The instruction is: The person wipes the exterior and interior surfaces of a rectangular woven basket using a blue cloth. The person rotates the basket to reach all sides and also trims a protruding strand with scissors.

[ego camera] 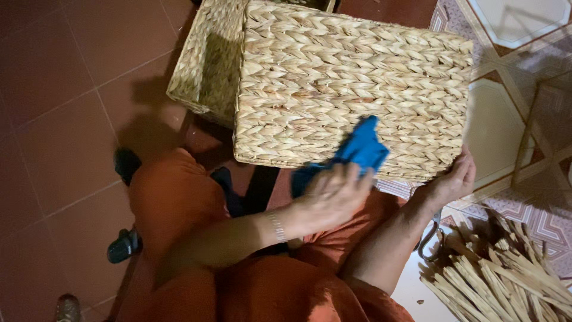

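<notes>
While the person sits with legs in orange cloth, the large woven basket (351, 89) rests bottom-side up across the lap, directly above both hands. A second woven basket (205, 65) stands behind it, up and to the left of the left hand, so two baskets are counted. Well to the right of the right hand lies one loose heap of dried straw strips (506, 268) on the patterned floor. One blue cloth (360, 149) lies against the big basket's near edge. The left hand (328, 200) presses on that cloth with fingers curled loosely over it, half closed. The right hand (456, 179) grips the basket's lower right corner, fingers wrapped round the edge. One pair of scissors (430, 235) lies just below the right wrist.
</notes>
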